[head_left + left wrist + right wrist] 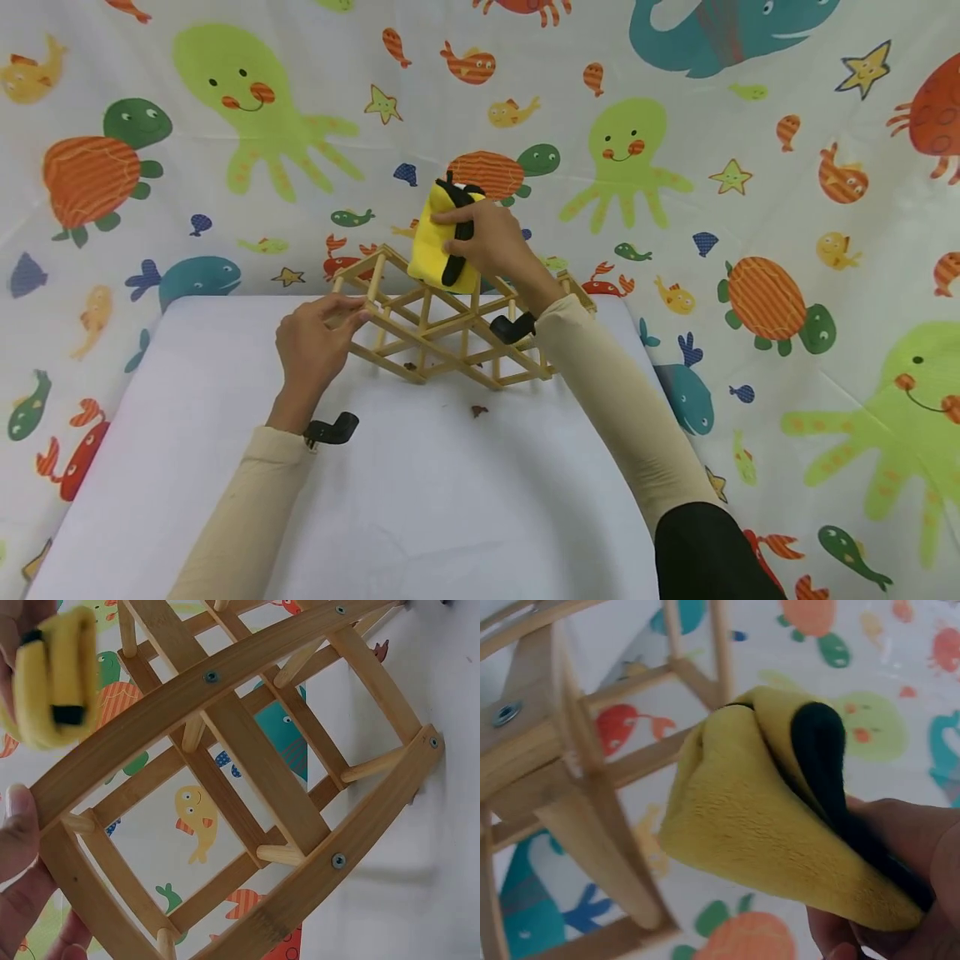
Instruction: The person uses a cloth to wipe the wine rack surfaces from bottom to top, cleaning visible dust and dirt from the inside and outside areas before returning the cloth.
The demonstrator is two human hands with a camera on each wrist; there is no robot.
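Note:
A wooden lattice rack (422, 340) of crossed slats and dowels, bolted at its joints, stands near the back of the white-covered table. At its left end my left hand (315, 342) pinches a corner between thumb and fingers; the left wrist view shows the fingertips on the end of the curved rail (150, 712). My right hand (491, 242) grips a folded yellow cloth (431, 250) with black edging, raised over the rack's top. In the right wrist view the plush cloth (735, 802) sticks out past the fingers, beside the rack's slats.
Small dark brown bits (478, 411) lie on the white table cover (420, 500) in front of and under the rack. Right behind the table hangs a curtain (420, 150) printed with sea animals. Black wrist cameras (333, 429) sit on both wrists.

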